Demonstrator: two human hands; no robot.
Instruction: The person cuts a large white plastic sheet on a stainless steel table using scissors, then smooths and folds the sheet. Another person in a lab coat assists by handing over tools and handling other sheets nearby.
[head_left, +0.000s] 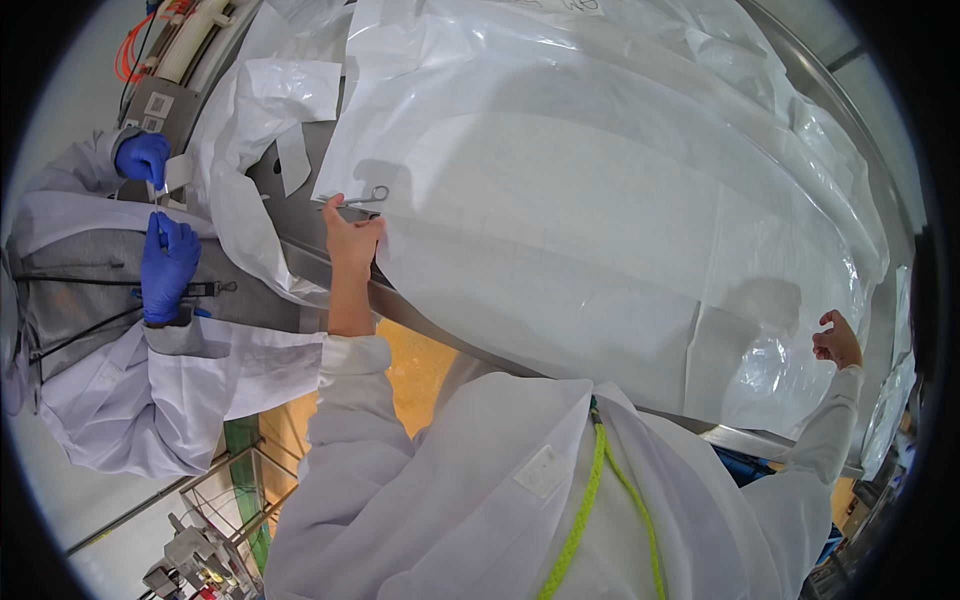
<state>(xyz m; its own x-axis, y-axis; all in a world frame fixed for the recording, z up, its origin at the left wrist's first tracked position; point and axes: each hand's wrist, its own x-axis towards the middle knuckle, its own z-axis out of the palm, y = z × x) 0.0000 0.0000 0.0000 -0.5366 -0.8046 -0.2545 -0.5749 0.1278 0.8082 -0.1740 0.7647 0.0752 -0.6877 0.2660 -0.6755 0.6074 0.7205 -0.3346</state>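
Left hand (pixel 352 238): closed on the near-left edge of the white plastic sheet (pixel 600 220), beside a metal clamp (pixel 368 197) at that edge.
Right hand (pixel 838 340): loosely curled, holding nothing visible, at the sheet's near-right edge.
Sheet: spread wide over the steel tabletop (pixel 300 250), reaching far and right.
Open room: yellow floor (pixel 420 365) between tabletop and body.
Left side: a co-worker's blue-gloved hands (pixel 165 265), well apart; whether they grip anything, cannot tell.

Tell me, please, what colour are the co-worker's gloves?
Blue gloves, clearest in the head view.
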